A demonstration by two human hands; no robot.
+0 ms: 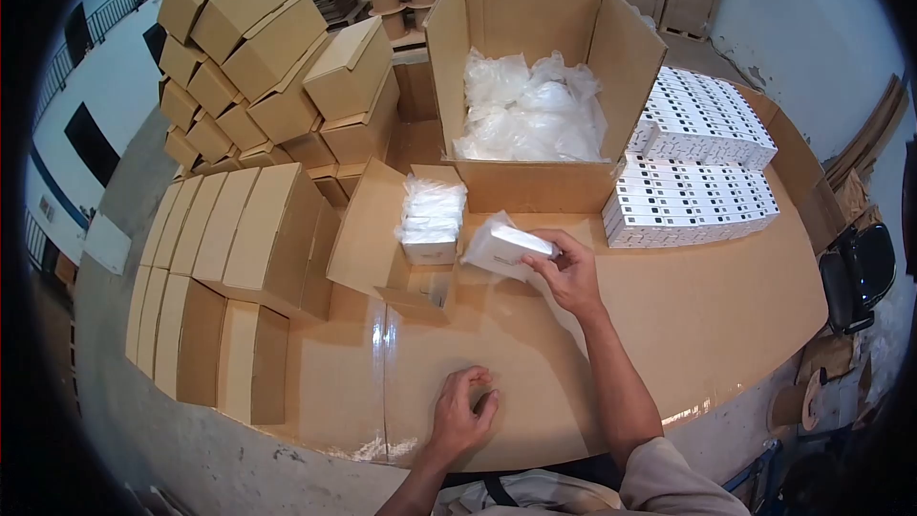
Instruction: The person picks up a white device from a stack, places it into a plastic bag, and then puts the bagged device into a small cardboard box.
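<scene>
My right hand (570,274) pinches one end of a small white box (511,247) wrapped in a clear plastic bag, above the table. Just left of it stands an open cardboard carton (368,229) with its flaps up, holding a row of bagged white boxes (430,220). The wrapped box in my hand is outside that carton, close to its right side. My left hand (463,411) is low over the cardboard-covered table (535,354), fingers loosely curled, thumb apart from them, nothing between.
A large open carton (535,186) behind holds clear plastic bags (535,110). White boxes (693,201) are stacked at the right. Closed brown cartons (239,229) line the left, with more cartons (248,48) piled behind. A black chair (860,272) stands beyond the table's right edge.
</scene>
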